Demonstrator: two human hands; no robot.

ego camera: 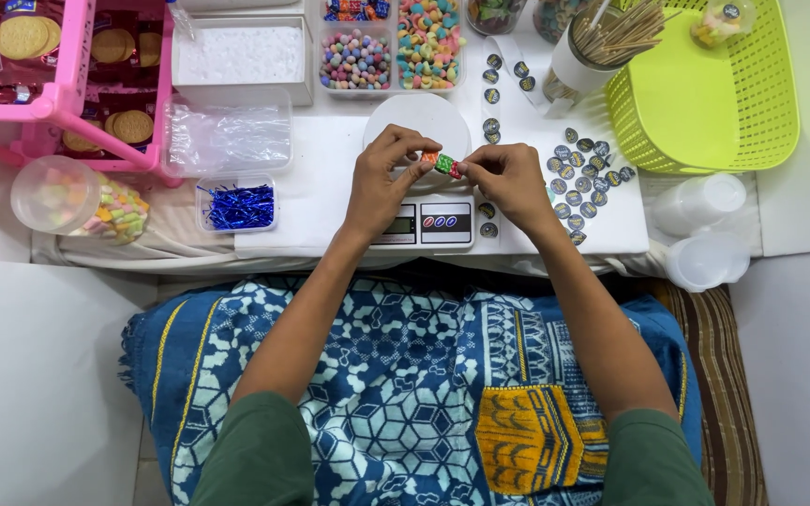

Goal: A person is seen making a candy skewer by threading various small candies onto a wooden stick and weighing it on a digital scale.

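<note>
My left hand (382,178) and my right hand (513,183) meet over a small white kitchen scale (421,220). Between the fingertips of both hands I hold a short row of sugar-coated candies (442,164), orange, green and red, seemingly on a thin stick that I cannot make out. The scale's round white pan (424,117) lies just behind the hands. Round dark stickers (583,169) are scattered to the right of my right hand.
Compartment trays of coloured candies (391,47) sit at the back. A cup of wooden skewers (602,42), a lime green basket (705,84), clear lidded cups (700,201), blue twist ties (239,206), clear bags (227,136), a pink biscuit rack (58,75) and a marshmallow tub (77,199) surround the scale.
</note>
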